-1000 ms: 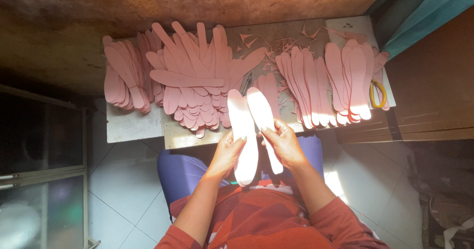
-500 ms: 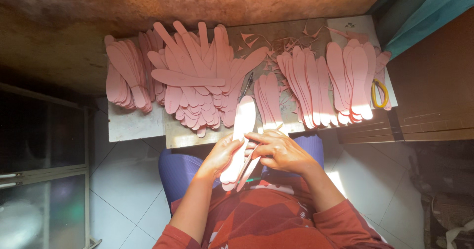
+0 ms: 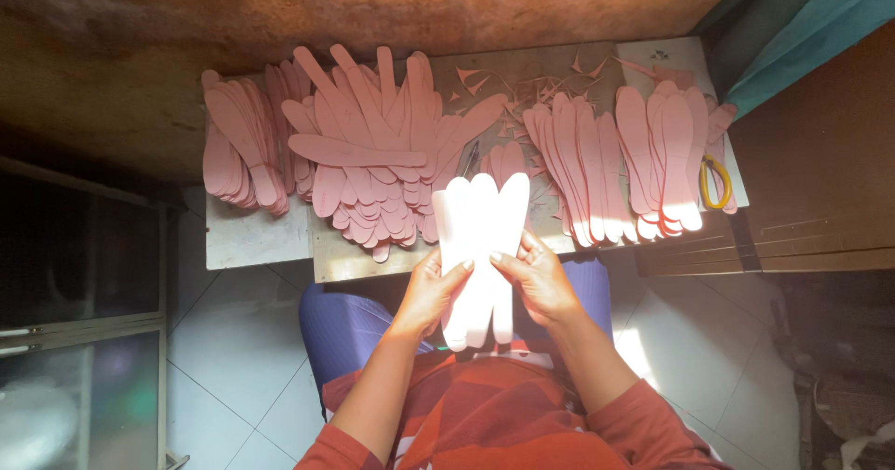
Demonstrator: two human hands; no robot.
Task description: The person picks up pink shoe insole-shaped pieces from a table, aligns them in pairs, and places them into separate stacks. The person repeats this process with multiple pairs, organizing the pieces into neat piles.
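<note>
I hold a small fanned bunch of pink shoe insoles [image 3: 477, 246] upright in front of my chest, brightly lit by sunlight. My left hand [image 3: 431, 293] grips the bunch on its left side, thumb across the front. My right hand [image 3: 539, 279] grips the right side, fingers pressed on the front. Just beyond the bunch lies the low workboard [image 3: 522, 78], covered with more pink insoles: a big heap [image 3: 368, 158] in the middle, a stack [image 3: 244, 144] at the left and rows [image 3: 615, 158] at the right.
Yellow-handled scissors [image 3: 716, 183] lie at the board's right end. Pink offcuts [image 3: 522, 86] litter the far part of the board. A brown wall rises behind. White floor tiles [image 3: 224, 339] and a dark cabinet are to my left, wooden furniture [image 3: 820, 181] to my right.
One second ago each hand held one insole, spread apart. They were then brought together low and tilted. Now both hands hold them raised as one fanned bunch.
</note>
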